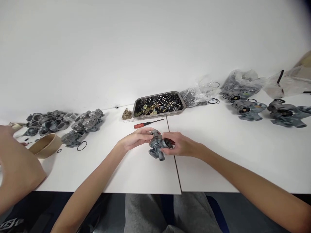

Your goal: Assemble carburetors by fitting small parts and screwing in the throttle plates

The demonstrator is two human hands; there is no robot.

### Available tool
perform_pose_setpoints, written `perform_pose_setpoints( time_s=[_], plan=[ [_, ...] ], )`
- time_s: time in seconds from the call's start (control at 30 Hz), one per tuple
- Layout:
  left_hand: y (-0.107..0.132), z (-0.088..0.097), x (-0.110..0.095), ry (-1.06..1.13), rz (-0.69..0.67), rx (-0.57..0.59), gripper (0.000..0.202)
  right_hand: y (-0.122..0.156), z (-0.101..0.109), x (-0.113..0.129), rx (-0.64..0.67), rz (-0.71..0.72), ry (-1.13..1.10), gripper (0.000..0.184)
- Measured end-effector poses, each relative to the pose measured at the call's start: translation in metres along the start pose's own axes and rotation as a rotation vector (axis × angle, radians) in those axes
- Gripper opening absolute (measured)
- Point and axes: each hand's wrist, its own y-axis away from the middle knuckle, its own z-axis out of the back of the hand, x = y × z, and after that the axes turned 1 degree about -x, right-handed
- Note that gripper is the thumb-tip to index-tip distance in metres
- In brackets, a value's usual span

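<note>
At twelve o'clock from one grey cast-metal housing point(156, 147), held over the white table point(206, 165), lie one red-handled screwdriver point(145, 124) and one rectangular metal tray point(157, 115) of black and brass-coloured pieces point(159, 105); at nine, one tan bowl point(55, 142). Left hand point(139, 138) and right hand point(179, 144), half-curled, grip the housing; the right covers something red point(172, 142).

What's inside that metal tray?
The metal tray holds a heap of small parts, mostly black and gold-coloured, some screw-like. The heap covers the tray's bottom, so whatever lies deeper cannot be seen.
</note>
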Motion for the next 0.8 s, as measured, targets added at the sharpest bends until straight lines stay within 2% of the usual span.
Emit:
perform_pose_setpoints(
  time_s=[0.07,0.13,0.33,0.47,0.53,0.63,0.8],
  plan=[
    [-0.002,0.003,-0.006,-0.097,-0.021,-0.005,0.045,-0.001,0.002,0.002,0.000,0.035,0.067,0.024],
    [-0.005,0.009,-0.010,-0.206,-0.089,-0.093,0.041,-0.001,0.003,0.004,0.000,0.076,0.143,0.022],
    [-0.021,0.043,-0.004,-0.612,-0.369,-0.586,0.027,-0.001,-0.002,0.007,0.050,0.187,0.427,0.017],
    [-0.026,0.065,0.014,-0.749,-0.445,-0.766,0.022,-0.001,-0.005,0.012,0.044,0.260,0.551,0.020],
    [-0.027,0.071,0.025,-0.854,-0.477,-0.808,0.022,-0.002,-0.007,0.016,0.023,0.268,0.560,0.024],
    [-0.029,0.073,0.039,-1.019,-0.474,-0.809,0.024,-0.003,-0.008,0.020,0.011,0.231,0.513,0.030],
    [-0.033,0.071,0.047,-1.189,-0.348,-0.745,0.044,-0.003,0.000,0.011,-0.071,0.228,0.284,0.034]
  ],
)
